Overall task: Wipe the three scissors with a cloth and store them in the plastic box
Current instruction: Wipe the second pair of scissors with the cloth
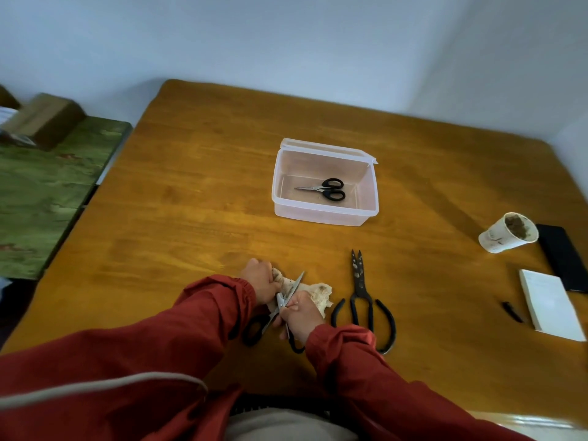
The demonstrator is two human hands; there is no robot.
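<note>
Near front edge of wooden worktop (191,186): left hand (262,281) clenched on crumpled beige cloth (319,294), right hand (300,313) gripping black-handled steel scissors (296,284), blades parted. Risk: nicked fingers from blades closing mid-wipe. Clear plastic box (324,215) mid-worktop, small black scissors (324,188) inside; large black shears (361,297) beside right hand.

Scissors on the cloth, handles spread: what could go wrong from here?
1. The scissors have their handles apart. The left hand grips the cloth and the right hand holds the scissors, both close to the blades, so a slip could nick a finger.
2. The shears lie right beside the right sleeve; a wiping stroke might knock them.
</note>
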